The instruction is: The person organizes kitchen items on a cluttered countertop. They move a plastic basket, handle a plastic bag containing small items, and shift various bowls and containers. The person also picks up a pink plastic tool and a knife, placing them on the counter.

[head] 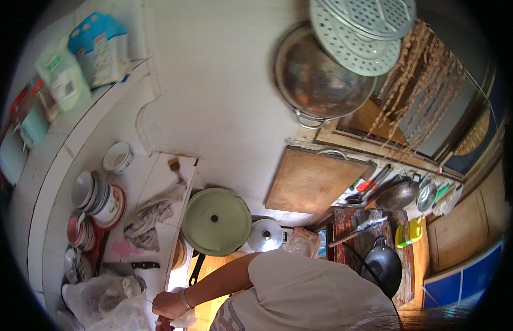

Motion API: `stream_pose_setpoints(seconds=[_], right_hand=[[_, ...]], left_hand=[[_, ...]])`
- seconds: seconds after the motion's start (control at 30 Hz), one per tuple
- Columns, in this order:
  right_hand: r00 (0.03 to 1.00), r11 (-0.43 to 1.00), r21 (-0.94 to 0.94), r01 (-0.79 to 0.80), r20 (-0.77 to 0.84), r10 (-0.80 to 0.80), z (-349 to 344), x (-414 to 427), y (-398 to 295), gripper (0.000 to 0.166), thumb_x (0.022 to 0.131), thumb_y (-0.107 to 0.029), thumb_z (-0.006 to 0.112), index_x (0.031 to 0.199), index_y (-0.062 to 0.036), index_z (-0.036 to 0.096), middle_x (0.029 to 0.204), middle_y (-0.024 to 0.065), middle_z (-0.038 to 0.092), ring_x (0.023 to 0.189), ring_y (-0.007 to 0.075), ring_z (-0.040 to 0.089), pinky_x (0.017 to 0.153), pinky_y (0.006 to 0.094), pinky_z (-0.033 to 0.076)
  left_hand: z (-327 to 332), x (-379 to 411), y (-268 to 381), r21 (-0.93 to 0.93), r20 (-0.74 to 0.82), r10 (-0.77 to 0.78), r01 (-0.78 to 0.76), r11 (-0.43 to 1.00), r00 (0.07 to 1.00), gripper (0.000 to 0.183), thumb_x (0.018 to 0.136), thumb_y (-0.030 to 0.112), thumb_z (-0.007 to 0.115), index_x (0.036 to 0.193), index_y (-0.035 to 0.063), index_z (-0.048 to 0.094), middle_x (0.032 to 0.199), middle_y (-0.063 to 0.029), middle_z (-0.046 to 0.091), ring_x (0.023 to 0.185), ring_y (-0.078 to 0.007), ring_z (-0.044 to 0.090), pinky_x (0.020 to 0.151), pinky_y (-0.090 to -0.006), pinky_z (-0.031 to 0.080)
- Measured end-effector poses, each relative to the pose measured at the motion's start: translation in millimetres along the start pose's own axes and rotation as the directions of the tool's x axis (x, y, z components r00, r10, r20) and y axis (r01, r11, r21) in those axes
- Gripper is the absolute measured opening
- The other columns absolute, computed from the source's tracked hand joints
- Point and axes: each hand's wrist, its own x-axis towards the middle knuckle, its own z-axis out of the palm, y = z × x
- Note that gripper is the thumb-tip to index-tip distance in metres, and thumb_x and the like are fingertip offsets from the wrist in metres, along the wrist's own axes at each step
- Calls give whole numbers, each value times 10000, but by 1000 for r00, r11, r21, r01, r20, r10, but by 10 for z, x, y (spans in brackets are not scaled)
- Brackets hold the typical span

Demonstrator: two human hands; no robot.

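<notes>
My right hand (167, 305), with a bracelet (184, 298) at the wrist, is at the bottom, beside the edge of the white tiled counter (146, 271). Its fingers curl downward, and the frame's edge cuts off whatever lies under them. A translucent plastic bag (187, 317) shows just below the wrist. Left of the hand, a larger clear plastic bag (130, 308) rests on the counter over some dishes. A kitchen knife with a black handle (145, 265) lies farther up the counter, near a pink flat item (127, 248). My left hand is out of view.
Stacked bowls (83, 189), a crumpled grey cloth (151, 219) and a brush (173, 164) occupy the counter. Beyond its edge are a green pan lid (217, 229) and a lidded metal pot (265, 235). A wok (382, 267) stands behind me; a wooden board (314, 180) leans on the wall.
</notes>
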Motion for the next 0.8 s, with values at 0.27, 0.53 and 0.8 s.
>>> stream_pose_setpoints(seconds=[0.27,0.53,0.8], right_hand=[[985,987,140,-80,-142,100,-286,-334,437,265,549,-194,641,752,-31,592,748,161,582,759,329,561,645,402,450],[946,951,-84,-298,-155,283,-920,-945,460,240,556,-189,620,729,-28,578,727,160,579,734,319,571,606,406,451],[741,829,-78,-554,-500,448,-1288,-1442,263,172,688,-193,539,698,-29,590,726,139,534,701,302,571,573,386,457]], left_hand=[[416,700,767,-409,-58,-275,228,884,960,153,800,94,496,905,2,557,808,-88,537,682,-181,507,535,-285,451],[803,1237,1318,-356,70,-235,245,902,969,168,763,61,555,909,-20,559,923,-110,563,752,-206,533,598,-295,462],[1434,1902,1006,-390,-257,698,-732,558,669,94,743,24,571,832,-1,551,831,-111,556,719,-192,527,553,-291,453]])
